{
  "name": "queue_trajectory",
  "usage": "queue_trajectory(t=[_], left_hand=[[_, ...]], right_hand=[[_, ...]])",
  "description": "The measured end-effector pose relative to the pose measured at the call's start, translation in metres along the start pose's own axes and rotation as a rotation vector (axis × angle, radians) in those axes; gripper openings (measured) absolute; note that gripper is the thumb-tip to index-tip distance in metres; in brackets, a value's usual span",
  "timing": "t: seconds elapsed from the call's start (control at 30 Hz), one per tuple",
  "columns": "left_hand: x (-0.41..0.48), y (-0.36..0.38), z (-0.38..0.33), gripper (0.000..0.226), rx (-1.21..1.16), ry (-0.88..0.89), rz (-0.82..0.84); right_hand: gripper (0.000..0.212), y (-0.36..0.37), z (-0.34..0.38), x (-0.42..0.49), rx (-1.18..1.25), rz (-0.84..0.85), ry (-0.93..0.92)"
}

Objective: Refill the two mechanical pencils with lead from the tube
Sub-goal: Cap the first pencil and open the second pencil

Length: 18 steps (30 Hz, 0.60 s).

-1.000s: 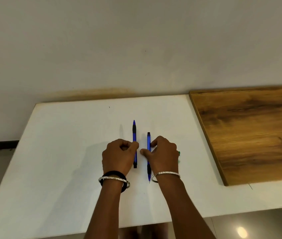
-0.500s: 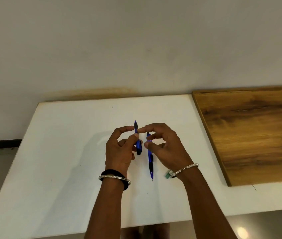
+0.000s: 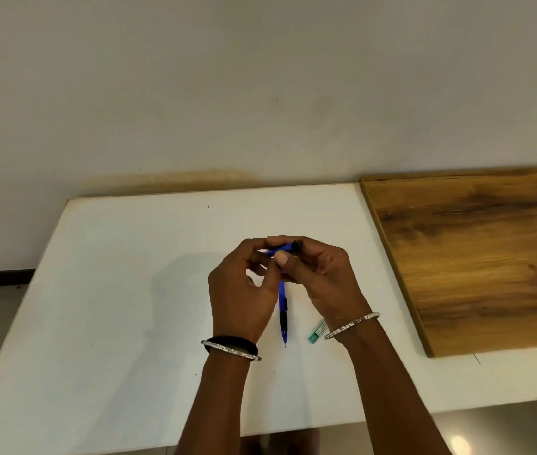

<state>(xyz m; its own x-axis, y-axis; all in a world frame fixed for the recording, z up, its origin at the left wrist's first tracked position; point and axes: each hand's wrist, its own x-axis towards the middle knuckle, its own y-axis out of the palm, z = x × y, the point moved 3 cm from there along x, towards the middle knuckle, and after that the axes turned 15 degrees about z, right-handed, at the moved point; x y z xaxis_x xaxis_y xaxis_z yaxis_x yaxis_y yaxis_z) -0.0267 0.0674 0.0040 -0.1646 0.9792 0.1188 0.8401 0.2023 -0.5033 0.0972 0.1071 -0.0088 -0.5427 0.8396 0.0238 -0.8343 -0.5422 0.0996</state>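
My left hand and my right hand meet above the middle of the white table. Between them they hold one blue mechanical pencil lying roughly level, its black end under my right fingertips. The second blue pencil lies flat on the table below my hands, tip pointing toward me, its far end hidden by my hands. A small green lead tube lies on the table beside my right wrist, partly covered by it.
A brown wooden board lies on the right part of the table, its edge close to my right hand. A pale wall rises behind the table. Floor shows past the left and near edges.
The left pencil went from lying on the table to lifted and turned roughly level between both hands. My right hand left the other pencil, and the green tube came into view.
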Motion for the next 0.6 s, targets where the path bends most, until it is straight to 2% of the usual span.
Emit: queue_trajectory(t=[0.1, 0.2, 0.3, 0.43, 0.6], left_hand=[[0.002, 0.0, 0.002, 0.018, 0.141, 0.016, -0.035], [0.002, 0.004, -0.001, 0.016, 0.196, 0.092, 0.017], [0.001, 0.008, 0.001, 0.007, 0.151, 0.082, 0.112], [0.002, 0.01, 0.005, 0.007, 0.135, 0.064, 0.14], [0.001, 0.013, 0.003, 0.017, 0.064, 0.095, 0.184]], right_hand=[[0.029, -0.005, 0.001, -0.002, 0.037, -0.069, 0.06], [0.026, -0.01, 0.0, -0.004, 0.079, -0.095, 0.094], [0.023, -0.016, 0.003, -0.005, 0.114, -0.193, 0.068], [0.015, -0.026, 0.004, -0.007, 0.138, -0.342, 0.018], [0.01, -0.03, 0.003, -0.009, 0.16, -0.355, 0.015]])
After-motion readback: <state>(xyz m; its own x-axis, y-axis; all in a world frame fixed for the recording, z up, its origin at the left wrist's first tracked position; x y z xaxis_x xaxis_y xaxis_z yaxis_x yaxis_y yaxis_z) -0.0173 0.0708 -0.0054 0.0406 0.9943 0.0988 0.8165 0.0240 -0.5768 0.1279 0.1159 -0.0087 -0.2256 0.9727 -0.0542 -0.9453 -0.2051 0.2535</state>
